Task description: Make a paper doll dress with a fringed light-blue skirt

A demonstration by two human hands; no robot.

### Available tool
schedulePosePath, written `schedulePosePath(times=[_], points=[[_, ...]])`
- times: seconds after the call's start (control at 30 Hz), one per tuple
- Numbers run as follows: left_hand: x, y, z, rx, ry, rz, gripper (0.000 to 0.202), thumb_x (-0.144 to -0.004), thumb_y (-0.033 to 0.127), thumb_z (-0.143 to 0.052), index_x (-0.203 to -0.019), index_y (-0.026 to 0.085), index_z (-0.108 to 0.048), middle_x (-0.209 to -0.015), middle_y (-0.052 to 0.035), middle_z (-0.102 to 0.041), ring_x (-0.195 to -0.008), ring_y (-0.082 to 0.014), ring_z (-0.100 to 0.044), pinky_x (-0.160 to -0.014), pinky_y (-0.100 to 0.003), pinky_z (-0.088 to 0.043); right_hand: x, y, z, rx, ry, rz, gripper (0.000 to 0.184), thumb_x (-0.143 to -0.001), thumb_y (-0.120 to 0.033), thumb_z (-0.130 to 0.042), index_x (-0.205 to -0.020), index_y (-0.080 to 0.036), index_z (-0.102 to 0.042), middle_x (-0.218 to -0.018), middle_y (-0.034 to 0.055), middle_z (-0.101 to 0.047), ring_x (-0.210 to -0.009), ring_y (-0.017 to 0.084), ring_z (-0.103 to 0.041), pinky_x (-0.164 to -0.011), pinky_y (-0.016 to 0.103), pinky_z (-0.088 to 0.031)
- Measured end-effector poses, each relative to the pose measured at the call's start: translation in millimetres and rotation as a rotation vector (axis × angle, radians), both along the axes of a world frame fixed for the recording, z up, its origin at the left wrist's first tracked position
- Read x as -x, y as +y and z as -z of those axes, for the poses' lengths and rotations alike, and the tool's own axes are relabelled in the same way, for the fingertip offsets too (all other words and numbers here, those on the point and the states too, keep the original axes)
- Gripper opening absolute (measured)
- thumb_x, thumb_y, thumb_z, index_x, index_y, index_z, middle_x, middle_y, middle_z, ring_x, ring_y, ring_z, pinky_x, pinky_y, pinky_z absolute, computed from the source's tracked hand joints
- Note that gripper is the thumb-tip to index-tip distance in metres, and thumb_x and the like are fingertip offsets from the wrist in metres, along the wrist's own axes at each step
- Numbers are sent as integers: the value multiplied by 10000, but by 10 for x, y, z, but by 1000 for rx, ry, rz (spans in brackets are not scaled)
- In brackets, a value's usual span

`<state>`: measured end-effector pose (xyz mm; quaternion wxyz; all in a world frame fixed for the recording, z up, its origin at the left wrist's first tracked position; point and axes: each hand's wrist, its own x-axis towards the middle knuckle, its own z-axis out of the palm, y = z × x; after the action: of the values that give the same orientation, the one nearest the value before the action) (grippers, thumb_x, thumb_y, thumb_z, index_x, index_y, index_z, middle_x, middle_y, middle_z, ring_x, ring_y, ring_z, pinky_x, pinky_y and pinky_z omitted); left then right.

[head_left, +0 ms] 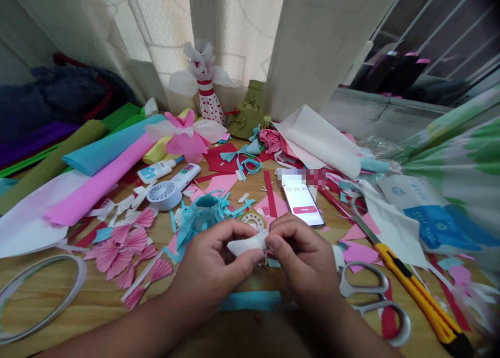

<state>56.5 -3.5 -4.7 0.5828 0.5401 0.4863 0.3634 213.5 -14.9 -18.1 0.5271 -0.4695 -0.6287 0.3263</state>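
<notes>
Between my two hands, just above the table's front middle, is a small piece of white crepe paper (247,245), rolled or gathered into a narrow shape. My left hand (213,264) holds its wider end between thumb and fingers. At the other end, my right hand (302,259) pinches the gathered tip with thumb and forefinger. Right behind my hands lie a fringed turquoise paper piece (207,204) and a roll of tape (253,221). A turquoise strip (252,300) lies below my hands on the table.
Scissors (365,280) and a yellow utility knife (414,285) lie at right. A phone (302,201) showing a timer stands behind my right hand. Pink pleated fans (117,251), a small fan (166,194), a glue bottle (156,171) and crepe rolls (105,178) fill the left.
</notes>
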Motion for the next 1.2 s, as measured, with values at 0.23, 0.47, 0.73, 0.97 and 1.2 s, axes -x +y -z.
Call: schedulePosePath(times=[0.23, 0.47, 0.73, 0.97, 1.2], points=[[49, 19, -46, -187, 155, 15, 95, -736, 285, -634, -771, 200, -659, -668, 2, -655, -587, -136, -578, -539, -217, -438, -19, 8, 7, 64, 90, -68, 67, -827, -223, -588, -774, -203, -622, -751, 12, -582, -686, 144, -554, -590, 259, -446], [61, 44, -55, -355, 244, 76, 39, -730, 236, -635, -746, 210, -658, -705, -9, -674, -650, -162, -605, -614, -246, -449, 3, 23, -15, 87, 62, -72, 101, -803, -214, -599, -704, -194, -592, -682, 0, -555, -621, 136, -527, -555, 258, -429], [54, 49, -53, -82, -34, 9, 87, -698, 251, -682, -756, 198, -643, -650, 21, -623, -575, -111, -558, -520, -188, -423, -15, 31, 6, 173, 163, -140, 90, -810, -238, -607, -731, -195, -611, -699, -2, -579, -632, 128, -547, -569, 247, -456], [53, 80, -89, 45, -171, 51, 71, -694, 215, -688, -740, 182, -647, -626, 33, -607, -577, -96, -551, -532, -178, -435, -90, 18, -55, 4, 104, -198, 178, -794, -132, -612, -922, -250, -652, -868, 26, -618, -819, 167, -596, -697, 297, -505], [61, 83, -54, 140, -325, -15, 213, -667, 184, -725, -832, 169, -592, -680, 40, -623, -609, -71, -572, -540, -141, -439, -105, 54, -95, -74, -35, -219, 180, -770, -85, -625, -862, -234, -668, -786, 24, -643, -740, 157, -616, -653, 290, -512]])
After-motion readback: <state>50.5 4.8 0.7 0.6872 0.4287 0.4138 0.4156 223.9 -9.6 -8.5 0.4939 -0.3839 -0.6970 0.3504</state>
